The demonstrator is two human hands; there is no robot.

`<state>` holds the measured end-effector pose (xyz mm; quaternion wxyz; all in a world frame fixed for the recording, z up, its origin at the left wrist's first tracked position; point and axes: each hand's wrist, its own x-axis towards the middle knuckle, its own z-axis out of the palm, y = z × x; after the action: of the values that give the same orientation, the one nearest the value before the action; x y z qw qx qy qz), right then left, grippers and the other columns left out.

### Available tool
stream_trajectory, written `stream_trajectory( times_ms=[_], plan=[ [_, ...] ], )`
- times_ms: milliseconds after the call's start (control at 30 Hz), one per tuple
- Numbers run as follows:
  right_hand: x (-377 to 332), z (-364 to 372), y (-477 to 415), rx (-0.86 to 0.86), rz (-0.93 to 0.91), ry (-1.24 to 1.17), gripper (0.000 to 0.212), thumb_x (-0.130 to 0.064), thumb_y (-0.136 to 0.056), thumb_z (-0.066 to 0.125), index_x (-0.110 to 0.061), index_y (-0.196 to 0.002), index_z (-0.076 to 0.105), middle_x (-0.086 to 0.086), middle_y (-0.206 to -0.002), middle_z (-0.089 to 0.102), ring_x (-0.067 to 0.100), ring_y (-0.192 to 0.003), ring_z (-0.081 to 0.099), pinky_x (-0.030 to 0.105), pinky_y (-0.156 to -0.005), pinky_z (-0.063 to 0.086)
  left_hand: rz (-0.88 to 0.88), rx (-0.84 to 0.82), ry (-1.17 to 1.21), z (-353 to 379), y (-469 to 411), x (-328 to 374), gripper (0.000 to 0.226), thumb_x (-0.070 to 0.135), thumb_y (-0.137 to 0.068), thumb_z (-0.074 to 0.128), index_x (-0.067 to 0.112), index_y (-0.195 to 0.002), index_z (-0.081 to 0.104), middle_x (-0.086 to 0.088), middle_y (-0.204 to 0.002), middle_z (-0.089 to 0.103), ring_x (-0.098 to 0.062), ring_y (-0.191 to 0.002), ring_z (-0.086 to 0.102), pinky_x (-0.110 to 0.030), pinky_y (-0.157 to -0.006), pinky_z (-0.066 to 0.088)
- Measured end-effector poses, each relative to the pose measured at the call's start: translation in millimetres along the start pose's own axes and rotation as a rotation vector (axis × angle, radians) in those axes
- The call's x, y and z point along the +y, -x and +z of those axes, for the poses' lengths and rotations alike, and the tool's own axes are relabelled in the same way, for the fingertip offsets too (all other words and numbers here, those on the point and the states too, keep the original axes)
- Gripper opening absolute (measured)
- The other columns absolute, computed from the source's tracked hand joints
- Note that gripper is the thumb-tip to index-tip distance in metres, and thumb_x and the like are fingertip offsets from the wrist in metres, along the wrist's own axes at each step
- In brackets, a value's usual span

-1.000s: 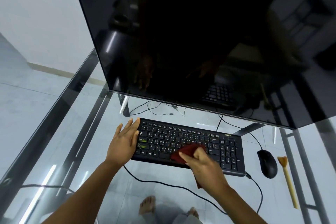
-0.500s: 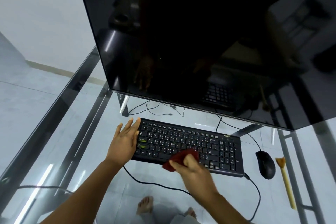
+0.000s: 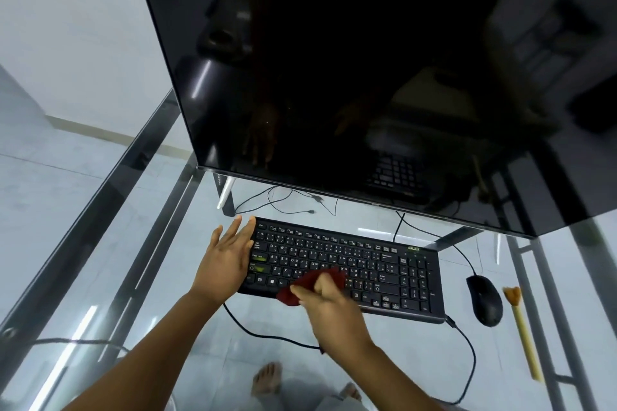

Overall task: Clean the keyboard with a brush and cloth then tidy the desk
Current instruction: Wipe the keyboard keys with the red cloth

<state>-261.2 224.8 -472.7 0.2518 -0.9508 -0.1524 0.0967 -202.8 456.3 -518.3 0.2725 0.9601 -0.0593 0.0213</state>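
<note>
**Q:** Which step is in hand?

**A:** Cloth wiping. The right hand (image 3: 334, 310) grips the dark red cloth (image 3: 298, 289), fingers curled round it. It presses the cloth on the lower key rows of the keyboard (image 3: 367, 260), left of centre. The left hand (image 3: 225, 264) rests flat against the keyboard's left end, its fingers (image 3: 245, 232) straight and holding nothing. It appears to steady the unit.

**Q:** What does the next move call for?

**A:** Probably a sideways pass toward the number pad, with light pressure so no key snags. Tidying is not yet begun: the brush (image 3: 522, 330) lies well right of the keyboard, beyond the mouse (image 3: 484, 300).

**Q:** Condition of the keyboard?

**A:** Black, full-size and wired. It lies flat on the glass table (image 3: 83, 227), just below the monitor (image 3: 367, 77). Any dust is too fine to tell.
</note>
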Motion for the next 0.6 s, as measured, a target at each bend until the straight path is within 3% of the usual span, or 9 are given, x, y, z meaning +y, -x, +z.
stream_trajectory(
  times_ms=[100,167,233,300,367,400,433,500,600],
  plan=[
    [18.8,-16.5,7.5,-0.065,-0.021,0.091,0.024,-0.039,-0.092,0.059,-0.028,-0.113,0.061,-0.015,-0.078,0.045,0.001,-0.057,0.047,0.014,-0.046,0.038,-0.006,-0.004,-0.001,-0.7,0.5,-1.0,0.057,0.037,-0.099,0.012,0.014,-0.147,0.032,-0.008,-0.141,0.05,-0.022,-0.142,0.028,-0.042,-0.117,0.015],
    [37.1,-33.5,22.6,-0.067,0.047,0.114,0.035,-0.028,-0.086,0.07,-0.037,-0.119,0.062,-0.013,-0.082,0.048,0.004,-0.055,0.051,0.017,-0.043,0.046,-0.006,-0.009,-0.005,-0.8,0.4,-0.6,0.058,0.039,-0.099,0.011,0.014,-0.147,0.032,-0.008,-0.141,0.05,-0.022,-0.142,0.027,-0.042,-0.117,0.015],
    [50.3,-36.3,33.2,-0.061,0.112,0.068,0.046,-0.02,-0.075,0.08,-0.039,-0.114,0.066,-0.011,-0.076,0.042,0.006,-0.05,0.047,0.014,-0.036,0.036,-0.008,-0.005,-0.003,-0.7,0.3,0.6,0.06,0.042,-0.1,0.008,0.012,-0.146,0.034,-0.01,-0.14,0.052,-0.022,-0.141,0.029,-0.042,-0.117,0.016],
    [33.0,-27.7,26.6,-0.035,0.071,0.077,0.04,-0.021,-0.076,0.079,-0.042,-0.106,0.065,-0.017,-0.073,0.036,0.001,-0.051,0.041,0.007,-0.041,0.023,-0.005,0.0,-0.003,-0.3,0.3,-0.2,0.064,0.044,-0.1,0.003,0.011,-0.145,0.035,-0.01,-0.138,0.053,-0.023,-0.14,0.031,-0.042,-0.116,0.017],
    [8.2,-15.9,14.0,-0.017,0.022,-0.014,0.027,-0.028,-0.089,0.066,-0.05,-0.103,0.056,-0.022,-0.074,0.043,-0.004,-0.056,0.043,0.005,-0.044,0.029,-0.007,-0.007,-0.009,0.0,0.2,-0.9,0.064,0.044,-0.1,0.002,0.011,-0.145,0.034,-0.01,-0.139,0.052,-0.023,-0.141,0.031,-0.042,-0.116,0.016],
    [2.1,-13.3,6.6,0.003,-0.05,0.017,0.017,-0.034,-0.092,0.06,-0.045,-0.104,0.056,-0.022,-0.077,0.048,-0.006,-0.056,0.046,0.006,-0.047,0.035,-0.004,-0.01,-0.014,-0.1,0.1,-1.0,0.064,0.043,-0.1,0.003,0.012,-0.145,0.034,-0.01,-0.139,0.052,-0.023,-0.141,0.03,-0.042,-0.116,0.016],
    [3.8,-15.9,0.0,0.037,-0.029,0.008,0.011,-0.041,-0.092,0.058,-0.036,-0.103,0.056,-0.017,-0.076,0.053,-0.004,-0.05,0.046,0.009,-0.043,0.036,0.001,-0.008,-0.018,-0.6,-0.1,-0.5,0.063,0.042,-0.1,0.004,0.012,-0.145,0.035,-0.009,-0.139,0.052,-0.024,-0.141,0.03,-0.042,-0.116,0.017],
    [19.0,-33.9,-12.9,0.095,0.135,-0.014,0.028,-0.054,-0.092,0.049,-0.026,-0.095,0.054,-0.005,-0.065,0.056,0.002,-0.038,0.047,0.017,-0.036,0.036,0.005,-0.001,-0.031,-0.9,-0.6,-0.5,0.059,0.04,-0.1,0.008,0.012,-0.144,0.036,-0.009,-0.137,0.054,-0.024,-0.14,0.031,-0.042,-0.116,0.018],
    [49.1,-55.8,-25.9,0.216,0.375,0.057,0.031,-0.038,-0.098,0.044,-0.021,-0.118,0.061,-0.007,-0.086,0.058,0.003,-0.051,0.054,0.017,-0.048,0.049,0.006,0.01,-0.036,0.3,0.0,-1.2,0.054,0.034,-0.099,0.015,0.012,-0.145,0.036,-0.009,-0.136,0.055,-0.023,-0.141,0.03,-0.041,-0.116,0.018]
  ],
)
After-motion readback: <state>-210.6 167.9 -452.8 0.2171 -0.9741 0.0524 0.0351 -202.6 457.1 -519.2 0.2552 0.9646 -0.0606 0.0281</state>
